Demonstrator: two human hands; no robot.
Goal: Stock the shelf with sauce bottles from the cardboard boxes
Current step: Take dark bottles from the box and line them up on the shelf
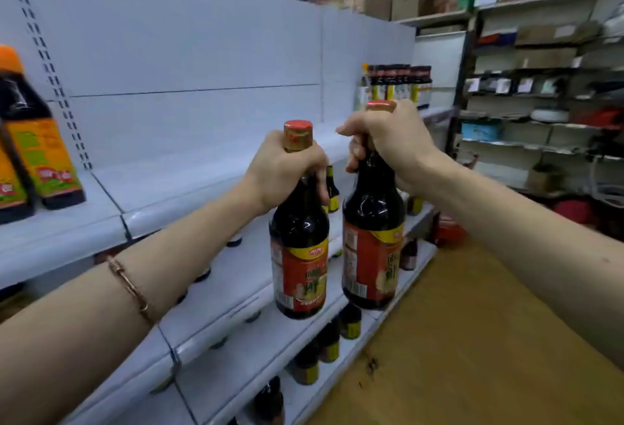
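My left hand (pixel 283 171) grips the neck of a dark sauce bottle (pixel 300 255) with a red and yellow label and a red cap. My right hand (pixel 388 144) grips the neck of a second, matching sauce bottle (pixel 373 255). Both bottles hang upright, side by side, in front of the white shelf (pixel 189 184), whose upper board stretches bare behind them. No cardboard box is in view.
Large orange-capped bottles (pixel 37 140) stand on the shelf at far left. More dark bottles (pixel 398 85) stand at the shelf's far end, and small bottles (pixel 329 343) fill the lower boards. Wooden floor (pixel 472 340) lies to the right, with cluttered racks (pixel 540 103) beyond.
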